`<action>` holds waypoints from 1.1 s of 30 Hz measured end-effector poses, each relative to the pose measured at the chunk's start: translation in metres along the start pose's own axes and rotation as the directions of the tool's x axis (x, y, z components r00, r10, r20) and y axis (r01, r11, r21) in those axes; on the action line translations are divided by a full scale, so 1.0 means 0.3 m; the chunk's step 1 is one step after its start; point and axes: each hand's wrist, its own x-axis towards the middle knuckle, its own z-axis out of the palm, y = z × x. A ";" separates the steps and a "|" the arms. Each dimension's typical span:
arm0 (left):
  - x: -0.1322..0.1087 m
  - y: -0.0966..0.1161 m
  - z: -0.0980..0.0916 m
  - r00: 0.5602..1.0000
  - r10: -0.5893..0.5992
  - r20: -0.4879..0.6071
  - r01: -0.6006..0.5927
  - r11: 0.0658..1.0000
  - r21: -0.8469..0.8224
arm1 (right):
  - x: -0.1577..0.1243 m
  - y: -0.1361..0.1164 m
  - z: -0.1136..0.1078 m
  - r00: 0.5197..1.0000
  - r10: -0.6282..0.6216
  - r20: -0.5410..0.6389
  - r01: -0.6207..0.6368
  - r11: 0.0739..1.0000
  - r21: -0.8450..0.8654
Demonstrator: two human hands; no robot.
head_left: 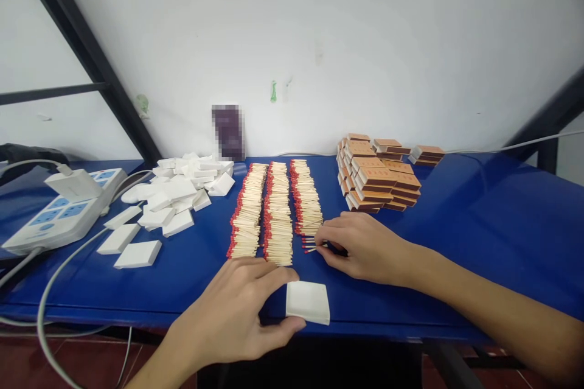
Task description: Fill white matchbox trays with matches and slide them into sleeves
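My left hand grips a small white matchbox tray by its left end, thumb below and fingers above, near the front edge of the blue table. Several matches with red heads lie loose at the near end of the right-hand row of matches. Over them, my right hand has its thumb and forefinger brought together at the matchsticks; what lies between the fingertips is partly hidden. Two more match rows, a middle one and a left one, run away from me, heads to the left.
A heap of white trays lies to the left, with several single ones closer. Brown matchboxes are stacked at the back right. A power strip with a charger and cables takes the left side. A blurred dark object leans on the wall.
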 end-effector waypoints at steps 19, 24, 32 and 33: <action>0.004 0.004 -0.002 1.000 0.003 -0.009 -0.002 1.000 0.012 | -0.002 -0.007 0.009 0.999 -0.021 0.041 0.020 0.999 0.026; 0.001 0.004 -0.004 1.000 -0.009 0.000 0.009 1.000 0.003 | -0.006 -0.012 0.004 0.999 -0.010 0.040 0.009 1.000 0.018; 0.002 -0.002 0.001 1.000 -0.010 -0.003 0.010 1.000 -0.004 | -0.010 -0.011 -0.010 0.999 0.002 0.039 -0.003 1.000 0.021; 0.002 -0.001 0.001 1.000 -0.011 -0.008 0.011 1.000 -0.004 | -0.009 -0.010 -0.010 0.999 -0.009 0.032 0.009 1.000 0.027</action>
